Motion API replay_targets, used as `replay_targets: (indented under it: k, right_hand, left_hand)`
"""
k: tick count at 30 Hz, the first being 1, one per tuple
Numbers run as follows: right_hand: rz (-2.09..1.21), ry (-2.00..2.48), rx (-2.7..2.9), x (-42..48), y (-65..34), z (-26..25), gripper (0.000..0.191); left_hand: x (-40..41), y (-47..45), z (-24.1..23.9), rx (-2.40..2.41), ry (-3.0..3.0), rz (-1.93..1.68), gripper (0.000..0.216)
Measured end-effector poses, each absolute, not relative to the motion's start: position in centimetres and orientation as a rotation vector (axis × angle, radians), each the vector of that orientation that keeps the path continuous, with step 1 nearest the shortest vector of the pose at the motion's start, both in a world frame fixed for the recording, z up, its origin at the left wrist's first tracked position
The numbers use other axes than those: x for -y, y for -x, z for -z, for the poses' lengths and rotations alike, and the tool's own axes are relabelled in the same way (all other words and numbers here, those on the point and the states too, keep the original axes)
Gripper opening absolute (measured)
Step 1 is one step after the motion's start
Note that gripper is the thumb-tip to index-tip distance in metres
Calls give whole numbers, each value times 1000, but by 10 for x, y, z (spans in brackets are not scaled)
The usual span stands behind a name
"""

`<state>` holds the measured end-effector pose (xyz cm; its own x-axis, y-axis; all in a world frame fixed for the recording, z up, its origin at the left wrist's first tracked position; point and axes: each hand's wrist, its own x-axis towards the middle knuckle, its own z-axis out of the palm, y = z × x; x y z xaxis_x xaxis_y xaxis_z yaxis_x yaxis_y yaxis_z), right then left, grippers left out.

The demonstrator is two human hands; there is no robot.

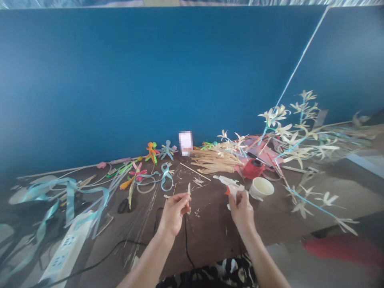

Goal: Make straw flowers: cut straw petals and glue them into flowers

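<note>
My left hand (175,210) is closed in a pinch on a small pale strip (189,188) that stands upright between thumb and fingertips. A white hot glue gun (234,185) with an orange trigger is in my right hand (242,209), its nozzle pointing left. The two hands are apart above the brown table (210,236). Just right of the glue gun stands a cream-coloured cup (261,188), with a red roll-like object (253,169) behind it. A bundle of flat tan strips (216,161) lies beyond the hands.
Stems with pale flowers (294,150) spread over the right side. At left lie light blue ribbon (70,196), a white power strip (67,248) and black-handled scissors (126,206). Colourful fuzzy figures (152,152) stand along the blue partition (156,80). A black cable (186,240) crosses the table.
</note>
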<state>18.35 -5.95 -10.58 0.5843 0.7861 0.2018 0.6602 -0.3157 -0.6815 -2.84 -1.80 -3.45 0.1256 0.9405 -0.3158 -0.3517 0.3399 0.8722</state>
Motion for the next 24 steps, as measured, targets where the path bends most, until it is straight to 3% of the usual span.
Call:
replay_targets:
  k: [16,24]
  right_hand:
    - [-247,2325,1198,40,-177,100,31]
    - [-272,2373,1266,45,-171,95,42]
  left_hand:
    - [22,19,36,-988,-756,-1018,20]
    - [19,17,39,-956,-762,-1007,17]
